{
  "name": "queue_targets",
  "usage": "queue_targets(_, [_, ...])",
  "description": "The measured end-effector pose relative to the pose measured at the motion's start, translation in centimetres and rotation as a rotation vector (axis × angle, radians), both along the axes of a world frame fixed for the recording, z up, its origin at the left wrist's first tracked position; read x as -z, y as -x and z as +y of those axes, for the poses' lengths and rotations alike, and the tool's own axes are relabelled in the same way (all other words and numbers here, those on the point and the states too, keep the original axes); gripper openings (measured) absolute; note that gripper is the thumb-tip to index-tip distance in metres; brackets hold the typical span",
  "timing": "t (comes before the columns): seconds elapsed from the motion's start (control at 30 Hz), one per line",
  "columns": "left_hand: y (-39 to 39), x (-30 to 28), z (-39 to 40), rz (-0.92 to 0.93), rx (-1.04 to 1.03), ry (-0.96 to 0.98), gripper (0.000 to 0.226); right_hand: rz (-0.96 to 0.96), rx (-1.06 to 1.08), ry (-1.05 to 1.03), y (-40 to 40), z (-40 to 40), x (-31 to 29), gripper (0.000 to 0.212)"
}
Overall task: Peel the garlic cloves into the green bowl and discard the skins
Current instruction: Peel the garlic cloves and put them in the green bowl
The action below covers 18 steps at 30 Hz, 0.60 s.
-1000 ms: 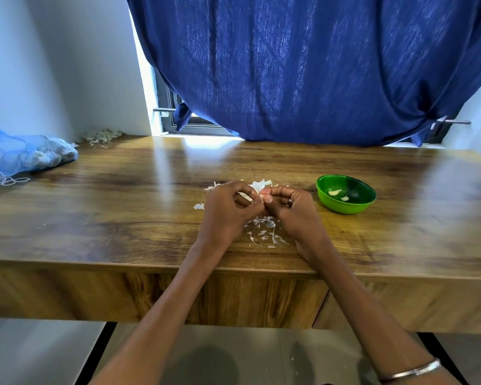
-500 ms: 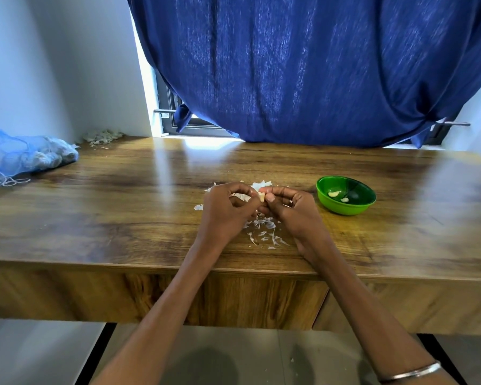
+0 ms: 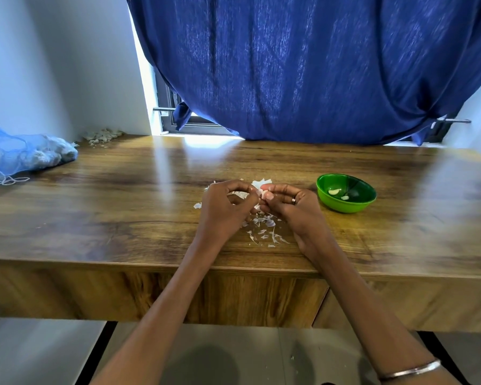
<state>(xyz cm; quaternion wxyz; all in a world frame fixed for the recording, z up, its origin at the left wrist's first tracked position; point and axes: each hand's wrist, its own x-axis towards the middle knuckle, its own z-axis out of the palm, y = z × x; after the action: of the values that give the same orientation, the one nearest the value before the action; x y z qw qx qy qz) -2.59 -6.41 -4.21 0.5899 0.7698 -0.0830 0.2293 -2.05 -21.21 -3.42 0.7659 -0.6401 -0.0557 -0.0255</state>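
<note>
We pinch the garlic clove [image 3: 263, 193] between both hands' curled fingers; right hand [image 3: 292, 207] nearer the green bowl [image 3: 346, 208], at 3 o'clock.

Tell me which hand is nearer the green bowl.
Right. The right hand sits just left of the green bowl; the left hand lies farther left, beyond it.

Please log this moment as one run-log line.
stage: peeling | both hands pinch garlic clove | green bowl: peeled cloves inside | skins on table
</note>
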Motion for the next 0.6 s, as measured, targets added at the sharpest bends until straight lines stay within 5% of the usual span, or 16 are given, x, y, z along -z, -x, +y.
queue_targets(0.6, [-0.9,0.9,0.2,-0.131,-0.053,-0.103,0.011,-0.058,0.025,0.024,-0.2,-0.2,0.4,0.014])
